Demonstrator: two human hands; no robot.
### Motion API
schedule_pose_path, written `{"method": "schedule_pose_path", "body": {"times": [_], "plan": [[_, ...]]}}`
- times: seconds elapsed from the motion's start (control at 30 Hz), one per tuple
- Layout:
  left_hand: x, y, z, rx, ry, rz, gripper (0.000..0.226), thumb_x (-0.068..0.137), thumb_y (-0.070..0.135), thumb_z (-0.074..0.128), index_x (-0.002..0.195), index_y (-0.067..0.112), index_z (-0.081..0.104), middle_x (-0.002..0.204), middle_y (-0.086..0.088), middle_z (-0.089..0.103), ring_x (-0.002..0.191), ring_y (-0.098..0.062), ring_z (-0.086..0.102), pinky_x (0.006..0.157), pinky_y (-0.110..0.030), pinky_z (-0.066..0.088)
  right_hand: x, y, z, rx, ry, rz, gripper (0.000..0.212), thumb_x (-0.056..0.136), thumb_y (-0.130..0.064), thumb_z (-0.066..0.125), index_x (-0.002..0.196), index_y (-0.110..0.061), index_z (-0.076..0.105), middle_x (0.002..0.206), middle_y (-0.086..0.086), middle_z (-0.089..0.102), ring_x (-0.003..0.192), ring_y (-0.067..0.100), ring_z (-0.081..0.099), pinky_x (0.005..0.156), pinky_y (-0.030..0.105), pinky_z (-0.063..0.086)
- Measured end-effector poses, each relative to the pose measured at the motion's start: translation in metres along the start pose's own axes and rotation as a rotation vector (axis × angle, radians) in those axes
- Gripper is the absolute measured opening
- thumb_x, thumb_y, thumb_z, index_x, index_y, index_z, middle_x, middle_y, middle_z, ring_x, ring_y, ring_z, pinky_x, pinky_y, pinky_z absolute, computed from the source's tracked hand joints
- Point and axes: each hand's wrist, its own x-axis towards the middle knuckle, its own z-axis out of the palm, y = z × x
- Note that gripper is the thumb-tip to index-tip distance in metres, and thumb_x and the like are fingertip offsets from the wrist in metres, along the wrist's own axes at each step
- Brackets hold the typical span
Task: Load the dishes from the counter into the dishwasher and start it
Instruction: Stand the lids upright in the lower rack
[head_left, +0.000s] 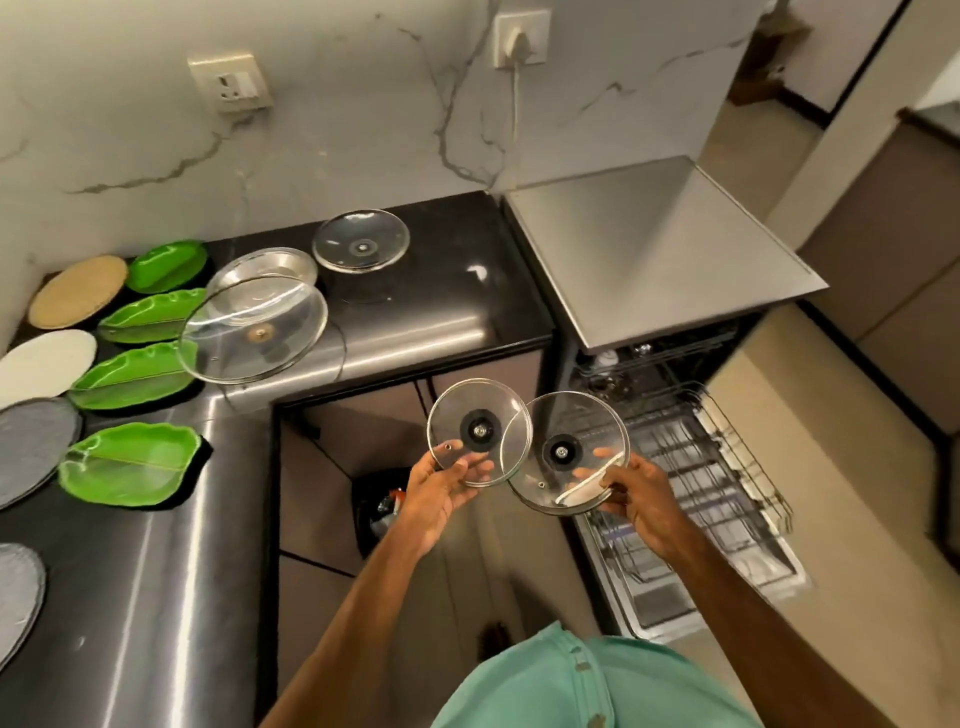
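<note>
The left lid (478, 431) sits upturned above the left hand (441, 493), which pinches its near rim, thumb on top and fingers showing through the glass beneath. The right lid (563, 452) is gripped the same way at its near-right rim by the right hand (644, 499). The two rims overlap in view. Both lids are held in the air between the counter (156, 571) and the open dishwasher's pulled-out rack (701, 467). Two more glass lids (254, 330) and green plates (130, 462) lie on the counter.
</note>
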Motion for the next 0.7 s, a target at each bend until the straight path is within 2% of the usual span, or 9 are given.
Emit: {"method": "schedule_pose_path", "body": {"times": [0.1,0.2,0.23,0.33,0.5,0.6,0.7], "plan": [[0.0,-0.015,0.023,0.071,-0.029,-0.001,0.01,0.101,0.013,0.057,0.111,0.014,0.059,0.108,-0.018,0.074,0.099,-0.031,0.074,0.084,-0.041,0.059,-0.014,0.011,-0.03,0.021,0.086,0.022,0.029,0.094,-0.001,0.057,0.123,-0.003,0.06,0.105,0.021,0.073,0.089,0.032,0.074,0.058,0.03,0.061],[0.0,-0.038,0.041,0.157,-0.027,-0.031,0.015,0.102,0.019,0.058,0.114,0.011,0.059,0.105,-0.016,0.075,0.094,-0.026,0.075,0.079,-0.037,0.058,-0.027,0.023,-0.059,0.035,0.152,0.026,0.03,0.09,-0.002,0.064,0.119,-0.001,0.061,0.095,0.018,0.073,0.079,0.028,0.073,0.058,0.032,0.058],[0.0,-0.046,0.047,0.199,-0.033,-0.042,0.019,0.102,0.021,0.057,0.117,0.009,0.059,0.106,-0.016,0.075,0.095,-0.026,0.075,0.077,-0.035,0.058,-0.03,0.027,-0.069,0.031,0.162,0.027,0.033,0.088,-0.004,0.067,0.12,-0.001,0.061,0.096,0.019,0.074,0.081,0.031,0.073,0.062,0.037,0.059],[-0.002,-0.066,0.063,0.361,-0.044,-0.055,0.028,0.103,0.021,0.057,0.124,0.003,0.058,0.107,-0.015,0.076,0.095,-0.023,0.075,0.074,-0.031,0.059,-0.036,0.035,-0.096,0.044,0.189,0.044,0.036,0.087,-0.006,0.07,0.122,-0.007,0.062,0.101,0.022,0.075,0.094,0.043,0.072,0.088,0.057,0.056],[-0.005,-0.096,0.098,0.518,0.006,-0.048,0.019,0.101,0.016,0.06,0.119,0.011,0.057,0.099,-0.009,0.078,0.087,-0.018,0.075,0.075,-0.034,0.056,-0.037,0.041,-0.148,0.053,0.258,0.073,0.027,0.092,-0.002,0.064,0.119,-0.007,0.061,0.098,0.023,0.075,0.092,0.042,0.073,0.081,0.049,0.061],[-0.006,-0.113,0.13,0.604,0.015,-0.027,0.01,0.1,0.009,0.061,0.109,0.011,0.058,0.094,-0.012,0.075,0.08,-0.016,0.074,0.057,-0.023,0.055,-0.032,0.041,-0.188,0.045,0.265,0.104,0.022,0.092,-0.003,0.063,0.114,-0.007,0.062,0.097,0.022,0.075,0.089,0.038,0.075,0.082,0.05,0.06],[-0.002,-0.142,0.168,0.686,0.049,0.01,0.021,0.094,-0.002,0.065,0.113,-0.004,0.054,0.088,-0.021,0.073,0.069,-0.017,0.075,0.049,-0.025,0.054,-0.024,0.032,-0.236,0.012,0.251,0.121,0.021,0.092,-0.005,0.063,0.113,-0.008,0.064,0.097,0.021,0.075,0.089,0.037,0.075,0.081,0.049,0.061]]}}
